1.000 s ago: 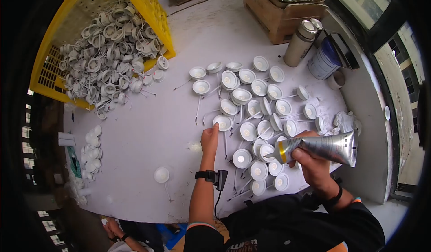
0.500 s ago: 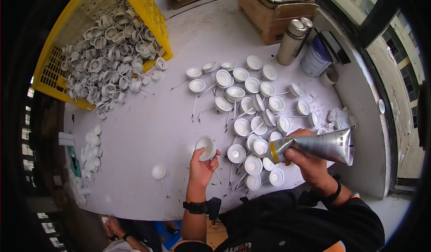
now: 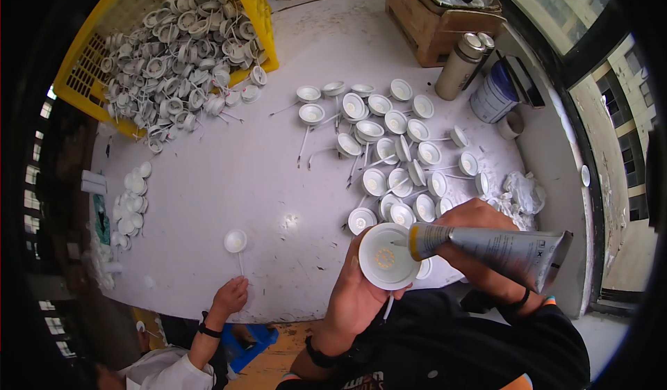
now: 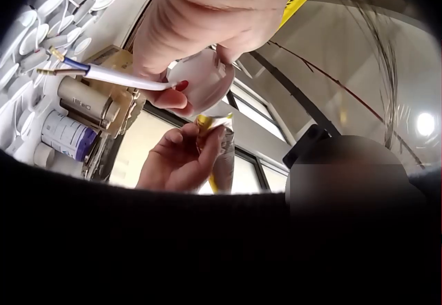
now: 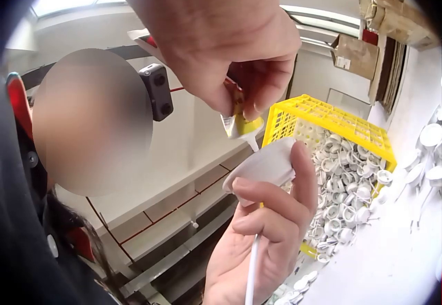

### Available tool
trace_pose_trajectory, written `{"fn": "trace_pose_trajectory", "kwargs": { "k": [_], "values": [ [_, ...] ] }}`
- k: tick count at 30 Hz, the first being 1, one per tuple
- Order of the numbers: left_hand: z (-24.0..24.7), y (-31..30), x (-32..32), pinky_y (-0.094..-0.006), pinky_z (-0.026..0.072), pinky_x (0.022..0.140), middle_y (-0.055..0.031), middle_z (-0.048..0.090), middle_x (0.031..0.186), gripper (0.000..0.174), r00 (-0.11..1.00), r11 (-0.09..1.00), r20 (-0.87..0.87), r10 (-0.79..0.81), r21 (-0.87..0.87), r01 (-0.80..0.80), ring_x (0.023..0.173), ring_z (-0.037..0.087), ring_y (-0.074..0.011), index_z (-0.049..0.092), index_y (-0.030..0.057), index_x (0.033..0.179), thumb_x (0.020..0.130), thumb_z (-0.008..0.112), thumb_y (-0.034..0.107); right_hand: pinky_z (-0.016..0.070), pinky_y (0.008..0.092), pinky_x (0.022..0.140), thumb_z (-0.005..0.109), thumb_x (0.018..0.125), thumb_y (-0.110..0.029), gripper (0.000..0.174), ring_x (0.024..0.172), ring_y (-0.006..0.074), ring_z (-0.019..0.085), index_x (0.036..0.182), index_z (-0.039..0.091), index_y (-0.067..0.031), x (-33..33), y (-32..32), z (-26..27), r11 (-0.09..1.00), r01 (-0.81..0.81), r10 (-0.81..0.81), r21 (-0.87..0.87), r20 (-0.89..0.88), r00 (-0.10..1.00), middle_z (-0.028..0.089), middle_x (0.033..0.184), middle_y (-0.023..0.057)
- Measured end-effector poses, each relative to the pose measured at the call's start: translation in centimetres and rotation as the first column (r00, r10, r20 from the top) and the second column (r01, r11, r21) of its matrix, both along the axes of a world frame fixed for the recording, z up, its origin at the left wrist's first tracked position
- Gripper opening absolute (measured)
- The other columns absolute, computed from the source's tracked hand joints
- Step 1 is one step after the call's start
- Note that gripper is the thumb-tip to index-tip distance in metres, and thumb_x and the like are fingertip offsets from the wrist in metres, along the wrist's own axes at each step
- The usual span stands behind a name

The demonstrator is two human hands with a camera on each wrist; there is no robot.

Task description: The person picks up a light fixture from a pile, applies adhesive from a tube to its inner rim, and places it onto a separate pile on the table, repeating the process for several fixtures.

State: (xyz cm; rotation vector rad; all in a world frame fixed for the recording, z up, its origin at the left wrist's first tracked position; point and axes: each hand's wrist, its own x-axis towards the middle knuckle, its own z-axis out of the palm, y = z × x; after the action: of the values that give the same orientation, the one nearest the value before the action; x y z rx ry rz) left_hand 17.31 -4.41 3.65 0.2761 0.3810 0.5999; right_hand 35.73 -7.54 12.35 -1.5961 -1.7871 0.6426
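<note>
My left hand (image 3: 347,303) grips a white cup-shaped LED downlight (image 3: 389,268), its open face up and a ring of small yellow LEDs inside. From its underside a white cable (image 4: 128,79) with bare wire ends hangs between the fingers. My right hand (image 3: 479,216) holds a silver squeeze tube (image 3: 507,254) with a yellow band, tilted toward the light. The tube's nozzle (image 5: 253,142) points down at the inside of the cup, right by its rim. To the left, another person's hand (image 3: 231,296) touches the cable of a lone downlight (image 3: 235,240).
Several more downlights (image 3: 396,122) stand across the table's right half. A tipped yellow crate (image 3: 271,32) spills many white fittings at the back left. White domed pieces (image 3: 132,202) line the left edge. A flask (image 3: 460,70), a tub (image 3: 495,94) and a cardboard box (image 3: 438,28) stand back right.
My left hand has picked a downlight off the table and brought it right, under the tube's nozzle. The other person's hand has come up to the lone downlight's cable.
</note>
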Motion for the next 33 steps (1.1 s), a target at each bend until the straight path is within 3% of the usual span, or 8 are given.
{"fn": "trace_pose_trajectory", "kwargs": {
  "k": [2,8,19,21,24,26,31,33],
  "values": [
    [0.2,-0.2,-0.1,-0.0304,0.0423,0.062,-0.0131,0.044,0.11,0.047,1.0,1.0,0.005,-0.019,-0.002,0.019,0.081,0.052,-0.0222,0.024,0.0089,0.125,0.089,0.028,0.039,0.0475,0.0291,0.062,0.064,0.07,-0.003,0.015,0.07,0.0198,0.058,0.082,0.057,-0.0052,-0.3,0.0,-0.4,0.982,0.026,-0.006,0.188,-0.104,0.995,0.058,0.081,0.0058],
    [0.4,-0.4,0.1,-0.0297,0.0434,0.061,-0.0146,0.043,0.11,0.051,0.998,1.0,0.056,-0.013,0.01,0.013,0.081,0.053,-0.0241,0.021,0.0089,0.126,0.088,0.034,0.04,0.0479,0.0273,0.058,0.065,0.069,-0.003,0.016,0.067,0.0182,0.058,0.082,0.057,-0.005,-0.5,0.3,0.0,0.985,-0.023,0.012,0.169,0.069,0.998,0.057,0.081,0.0057],
    [1.1,-0.3,0.4,-0.029,0.0437,0.061,-0.0136,0.042,0.112,0.05,0.997,0.997,0.075,-0.035,0.072,0.029,0.083,0.053,-0.0239,0.021,0.0096,0.126,0.088,0.036,0.038,0.0485,0.0267,0.059,0.066,0.068,-0.004,0.019,0.069,0.0189,0.059,0.085,0.059,-0.0035,-0.5,0.3,-0.5,0.985,0.022,-0.014,0.171,-0.05,0.999,0.057,0.083,0.0071],
    [1.5,-0.4,0.7,-0.03,0.0432,0.055,-0.013,0.046,0.106,0.048,0.997,0.995,-0.082,-0.006,0.103,0.015,0.073,0.052,-0.022,0.026,0.0114,0.126,0.088,0.027,0.042,0.0486,0.0265,0.06,0.066,0.068,-0.004,0.02,0.069,0.0191,0.059,0.086,0.059,-0.0035,-0.5,0.2,-0.4,0.987,0.014,-0.007,0.161,-0.039,0.999,0.058,0.083,0.0072],
    [1.5,-0.5,0.9,-0.0294,0.0427,0.055,-0.012,0.044,0.108,0.049,0.996,0.993,-0.094,0.012,0.117,-0.001,0.074,0.051,-0.0207,0.026,0.0111,0.125,0.088,0.029,0.043,0.0489,0.0265,0.061,0.065,0.068,-0.008,0.022,0.072,0.0193,0.059,0.088,0.059,-0.0028,-0.6,0.1,-0.3,0.998,-0.021,0.018,0.059,0.062,0.998,0.059,0.084,0.0079],
    [1.6,-0.4,1.0,-0.0293,0.0424,0.055,-0.0113,0.044,0.109,0.05,0.995,0.992,-0.095,0.01,0.129,0.002,0.075,0.051,-0.0203,0.026,0.0113,0.125,0.088,0.03,0.044,0.0487,0.0267,0.063,0.065,0.067,-0.011,0.025,0.074,0.02,0.059,0.089,0.059,-0.0018,-0.9,0.0,-1.1,0.98,0.055,-0.032,0.189,-0.123,0.992,0.06,0.085,0.0081],
    [1.2,-0.1,0.6,-0.0293,0.0417,0.056,-0.0096,0.044,0.11,0.051,0.996,0.99,-0.084,-0.018,0.137,0.03,0.076,0.051,-0.0194,0.027,0.0116,0.125,0.087,0.031,0.045,0.0485,0.0274,0.064,0.064,0.065,-0.012,0.028,0.075,0.0213,0.059,0.091,0.058,-0.0007,-0.4,0.4,-1.1,0.962,0.016,-0.009,0.273,-0.027,1.0,0.059,0.084,0.0089],
    [1.0,0.0,0.5,-0.028,0.0418,0.06,-0.0133,0.043,0.111,0.048,0.999,0.997,0.017,0.04,0.072,-0.041,0.082,0.051,-0.0203,0.022,0.0083,0.125,0.088,0.037,0.036,0.0483,0.0274,0.063,0.064,0.065,-0.012,0.03,0.074,0.0218,0.059,0.092,0.058,-0.0005,-0.1,0.2,-0.8,0.959,-0.005,0.0,0.284,0.017,1.0,0.059,0.084,0.0094]
  ]
}}
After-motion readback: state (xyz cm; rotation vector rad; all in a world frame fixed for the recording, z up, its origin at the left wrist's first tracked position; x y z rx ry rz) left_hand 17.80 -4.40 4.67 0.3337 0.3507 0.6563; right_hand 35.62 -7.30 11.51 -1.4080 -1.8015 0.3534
